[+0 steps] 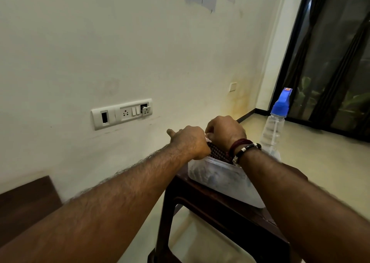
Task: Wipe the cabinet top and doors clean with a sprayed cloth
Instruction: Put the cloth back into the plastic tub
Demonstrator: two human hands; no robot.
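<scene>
Both forearms reach to centre frame, where the left hand [189, 142] and right hand [225, 132] pinch a pale cloth [208, 136] over the tub [224, 179]; a tug might topple the spray bottle [275, 125] just beside.

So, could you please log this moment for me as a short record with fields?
setting: room corner, cream wall with a switch and socket panel
support: dark brown stool
container: translucent plastic tub on the stool
spray bottle: clear with a blue nozzle, upright, just behind the tub
left hand: over the tub, fingers curled, thumb out
right hand: fingers curled over the tub, pale material at the fingertips; what it is cannot be told
wiping: not begun
</scene>
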